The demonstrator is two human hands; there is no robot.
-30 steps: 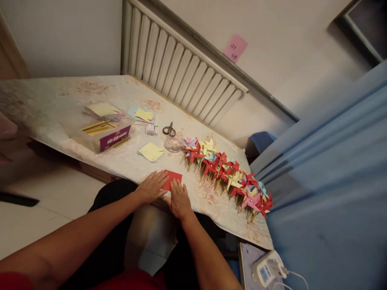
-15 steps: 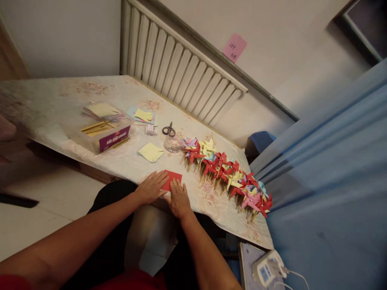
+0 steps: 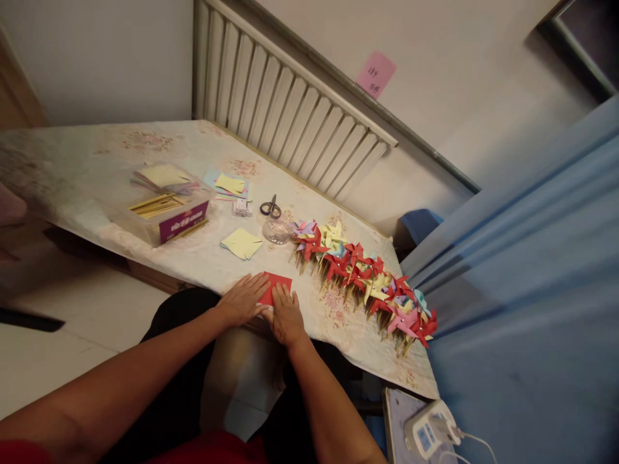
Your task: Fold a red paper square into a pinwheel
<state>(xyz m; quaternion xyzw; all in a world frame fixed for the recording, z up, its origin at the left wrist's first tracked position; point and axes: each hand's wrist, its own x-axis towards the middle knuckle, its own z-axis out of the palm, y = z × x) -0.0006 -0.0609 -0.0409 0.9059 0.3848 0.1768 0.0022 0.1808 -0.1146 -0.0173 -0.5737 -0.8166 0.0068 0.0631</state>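
Note:
A red square of paper (image 3: 276, 281) lies flat at the near edge of the table. My left hand (image 3: 244, 299) rests on its left side, palm down with the fingers stretched out. On its lower right side lies my right hand (image 3: 286, 317), fingers extended and pressing the sheet; its thumb points toward my left hand. The hands hide the paper's lower edge. Just beyond them sits a small stack of yellow paper squares (image 3: 242, 243) with slits cut in from the corners. Several finished paper pinwheels (image 3: 358, 270) in red, yellow, pink and purple line the table to the right.
A clear box (image 3: 149, 225) with a purple label holds wooden sticks and cut paper. Behind the yellow stack are scissors (image 3: 271, 207), a round clear dish (image 3: 277, 232), a small box (image 3: 242, 207) and more paper (image 3: 229, 185). A radiator (image 3: 290, 103) and blue curtain (image 3: 522, 290) border the table.

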